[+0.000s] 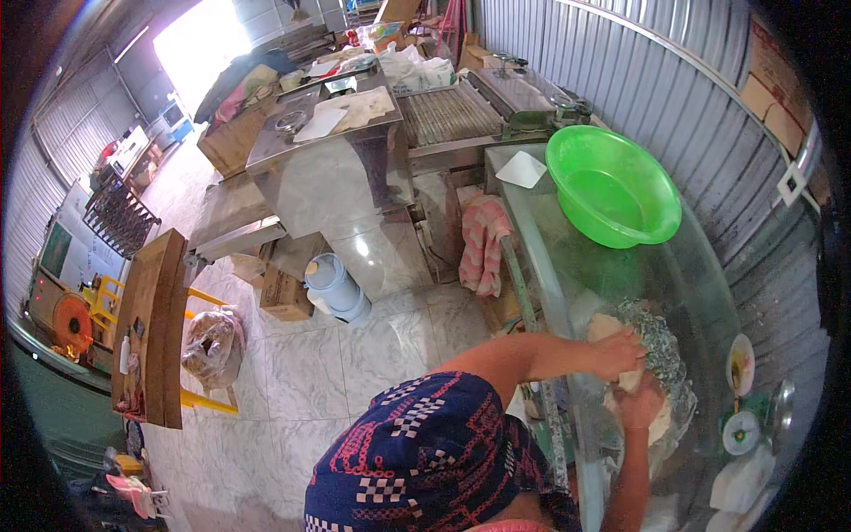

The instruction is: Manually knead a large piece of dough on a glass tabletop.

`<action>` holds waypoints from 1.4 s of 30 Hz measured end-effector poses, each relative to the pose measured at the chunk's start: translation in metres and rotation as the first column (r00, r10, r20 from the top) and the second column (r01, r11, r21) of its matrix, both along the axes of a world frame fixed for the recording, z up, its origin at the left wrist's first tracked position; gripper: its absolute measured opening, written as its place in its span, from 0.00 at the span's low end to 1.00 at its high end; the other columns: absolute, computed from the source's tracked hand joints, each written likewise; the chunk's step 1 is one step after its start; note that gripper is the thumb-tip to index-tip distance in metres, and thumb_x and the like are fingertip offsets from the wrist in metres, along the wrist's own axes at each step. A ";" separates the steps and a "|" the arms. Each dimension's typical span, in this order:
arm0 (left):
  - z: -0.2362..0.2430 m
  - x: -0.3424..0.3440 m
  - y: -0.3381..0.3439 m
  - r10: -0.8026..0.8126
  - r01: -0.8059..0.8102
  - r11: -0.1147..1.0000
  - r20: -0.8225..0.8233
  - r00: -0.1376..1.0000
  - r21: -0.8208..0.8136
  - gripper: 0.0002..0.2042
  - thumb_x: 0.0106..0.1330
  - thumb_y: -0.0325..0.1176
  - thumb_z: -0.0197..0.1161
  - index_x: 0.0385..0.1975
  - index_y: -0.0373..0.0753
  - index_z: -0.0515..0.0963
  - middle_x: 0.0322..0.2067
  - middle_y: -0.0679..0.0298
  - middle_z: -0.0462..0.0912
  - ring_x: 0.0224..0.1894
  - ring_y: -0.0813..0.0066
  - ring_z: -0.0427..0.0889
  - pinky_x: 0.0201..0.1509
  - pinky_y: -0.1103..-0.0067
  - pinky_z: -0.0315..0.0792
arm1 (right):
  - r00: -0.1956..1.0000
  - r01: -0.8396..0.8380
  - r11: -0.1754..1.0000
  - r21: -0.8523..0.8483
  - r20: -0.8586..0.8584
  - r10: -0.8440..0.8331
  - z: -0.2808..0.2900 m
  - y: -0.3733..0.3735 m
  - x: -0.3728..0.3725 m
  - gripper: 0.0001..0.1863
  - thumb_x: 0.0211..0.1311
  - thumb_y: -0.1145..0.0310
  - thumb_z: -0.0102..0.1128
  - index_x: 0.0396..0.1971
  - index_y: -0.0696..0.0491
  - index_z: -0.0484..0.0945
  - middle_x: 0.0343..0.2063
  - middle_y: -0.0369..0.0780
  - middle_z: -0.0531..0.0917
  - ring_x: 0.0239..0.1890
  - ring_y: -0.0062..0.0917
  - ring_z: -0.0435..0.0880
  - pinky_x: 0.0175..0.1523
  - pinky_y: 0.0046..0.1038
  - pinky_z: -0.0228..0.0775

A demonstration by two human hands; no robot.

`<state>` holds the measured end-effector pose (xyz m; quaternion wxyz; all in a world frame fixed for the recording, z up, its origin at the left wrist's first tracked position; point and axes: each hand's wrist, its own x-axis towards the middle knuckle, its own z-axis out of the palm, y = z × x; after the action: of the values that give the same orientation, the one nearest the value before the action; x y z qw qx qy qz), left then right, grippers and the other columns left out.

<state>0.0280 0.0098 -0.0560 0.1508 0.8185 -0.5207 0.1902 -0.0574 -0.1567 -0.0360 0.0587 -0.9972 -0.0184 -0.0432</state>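
Under and between both hands, pale dough [605, 327] lay on long table [702, 297]. Left hand [620, 355] curled over dough; right hand [640, 405] gripped it just nearer body. Hands sat close together, fingers bent; exact fingertip hold could not be told. Beyond hands, big green basin [620, 197] stood on table. Farther left of hands, pink striped towel [484, 241] hung; white flat card [521, 169] lay beyond them.
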 end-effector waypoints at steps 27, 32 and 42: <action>-0.004 0.026 0.037 0.190 -0.288 0.944 -0.448 0.874 -0.161 0.21 0.55 0.42 0.59 0.49 0.43 0.76 0.45 0.56 0.78 0.46 0.50 0.75 0.50 0.60 0.68 | 0.985 0.093 0.990 0.106 -0.153 -0.076 0.037 0.063 0.022 0.48 0.45 0.53 0.71 0.66 0.53 0.56 0.51 0.50 0.74 0.52 0.48 0.75 0.55 0.44 0.70; -0.007 0.025 0.035 0.156 -0.265 0.881 -0.289 0.945 -0.392 0.17 0.52 0.41 0.58 0.40 0.43 0.79 0.35 0.56 0.78 0.38 0.51 0.75 0.42 0.60 0.67 | 0.994 0.006 0.999 -0.049 -0.105 -0.012 0.026 0.064 0.028 0.43 0.44 0.56 0.70 0.60 0.54 0.61 0.43 0.45 0.77 0.47 0.44 0.76 0.50 0.43 0.73; 0.027 0.081 0.000 0.341 -0.356 0.929 -0.611 0.714 0.103 0.21 0.63 0.49 0.51 0.33 0.36 0.81 0.33 0.47 0.82 0.36 0.45 0.81 0.42 0.56 0.74 | 0.934 0.186 0.914 0.362 -0.353 -0.050 0.038 0.025 0.083 0.28 0.38 0.56 0.73 0.41 0.54 0.77 0.35 0.48 0.84 0.40 0.44 0.83 0.45 0.36 0.75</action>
<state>0.1086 0.0102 -0.0294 0.2837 0.9164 -0.2764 -0.0580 0.0252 -0.1319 0.0016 0.2550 -0.9573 0.0621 0.1214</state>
